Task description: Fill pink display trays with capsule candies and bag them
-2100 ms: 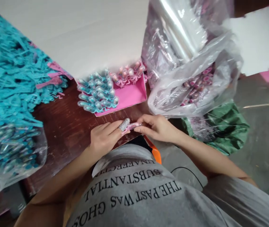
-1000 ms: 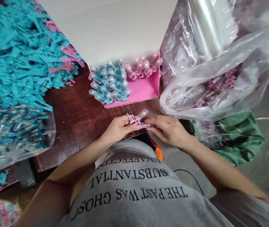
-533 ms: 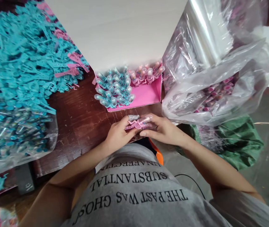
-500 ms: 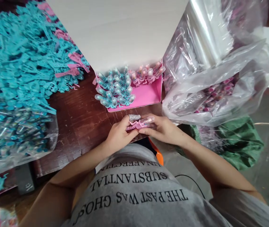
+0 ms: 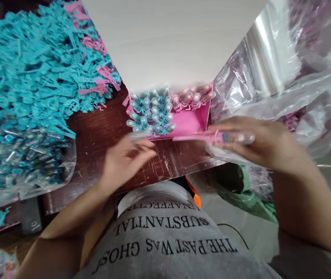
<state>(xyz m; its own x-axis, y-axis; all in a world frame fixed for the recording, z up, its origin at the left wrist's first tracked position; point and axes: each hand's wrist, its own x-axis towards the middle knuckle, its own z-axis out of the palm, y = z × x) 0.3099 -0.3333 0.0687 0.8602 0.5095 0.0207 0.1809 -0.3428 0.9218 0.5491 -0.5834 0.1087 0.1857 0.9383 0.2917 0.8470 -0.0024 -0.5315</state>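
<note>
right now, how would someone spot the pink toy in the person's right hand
Find the big white box at the top centre, then the open pink tray below it. Just right of the tray, the right hand holds a pink toy in the air. Unlike the toys standing in the tray, it lies sideways, blurred.

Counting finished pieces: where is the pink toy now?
In the right hand, the pink toy is held just right of the pink box.
</note>
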